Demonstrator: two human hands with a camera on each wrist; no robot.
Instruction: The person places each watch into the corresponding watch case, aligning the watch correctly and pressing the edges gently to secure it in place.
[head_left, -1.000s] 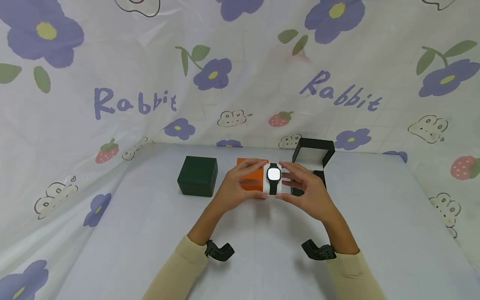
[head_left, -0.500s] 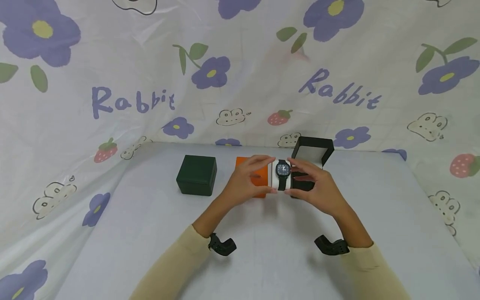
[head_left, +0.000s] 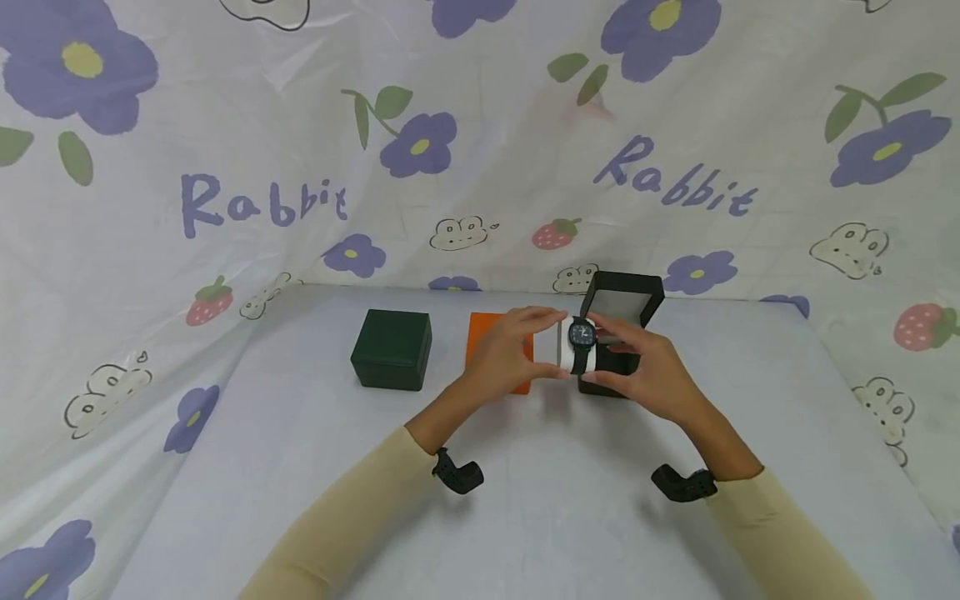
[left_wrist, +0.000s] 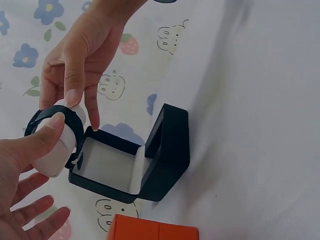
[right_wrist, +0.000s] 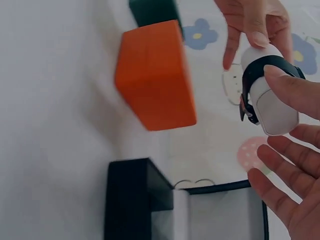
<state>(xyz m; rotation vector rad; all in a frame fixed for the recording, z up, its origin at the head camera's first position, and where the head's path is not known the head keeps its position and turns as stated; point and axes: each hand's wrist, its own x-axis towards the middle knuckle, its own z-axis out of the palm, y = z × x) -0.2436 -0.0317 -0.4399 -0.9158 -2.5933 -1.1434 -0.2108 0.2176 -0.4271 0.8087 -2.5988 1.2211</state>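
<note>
Just above the open black box (head_left: 617, 354), at the far middle of the bench (head_left: 570, 517), a watch (head_left: 581, 336) strapped round a white cushion (head_left: 561, 346) is held in the air between both hands. Left hand (head_left: 506, 354): thumb and fingertips pinch the cushion's left end. Right hand (head_left: 651, 375): thumb and forefinger pinch the right end; remaining fingers spread loosely below.

Left wrist view: cushion (left_wrist: 59, 150) sits at the box's (left_wrist: 131, 165) near-left rim, not yet inside; box lining pale, lid upright at the back. Right wrist view: strap (right_wrist: 264, 75) wraps the cushion (right_wrist: 272, 107) snugly, watch face turned sideways.

Handling, judged: light load. The cushion looks soft and will give under pressure, so the ends are the sound place to hold it. The watch face looks like glass, smooth and scratch-prone; best kept clear of the fingertips and the box's rim. The strap appears flexible; a hold on it alone could let the cushion slip out.

Surroundings: orange box (head_left: 501, 360) just left of the black box, closed; dark green box (head_left: 392, 349) further left, closed. Flower-printed cloth (head_left: 225, 167) forms the backdrop.
</note>
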